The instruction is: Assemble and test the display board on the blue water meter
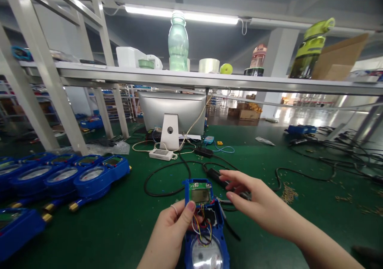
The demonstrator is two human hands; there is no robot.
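We hold a blue water meter low at the middle of the green counter, its cover off so the small screen and coloured wires show. Our left hand grips its left side, fingers clenched on the housing with the thumb by the screen. Our right hand reaches just beyond it, fingers loosely spread over a black tool lying on the counter; we cannot tell whether they grip it. A row of blue meters lies at the left, a monitor behind.
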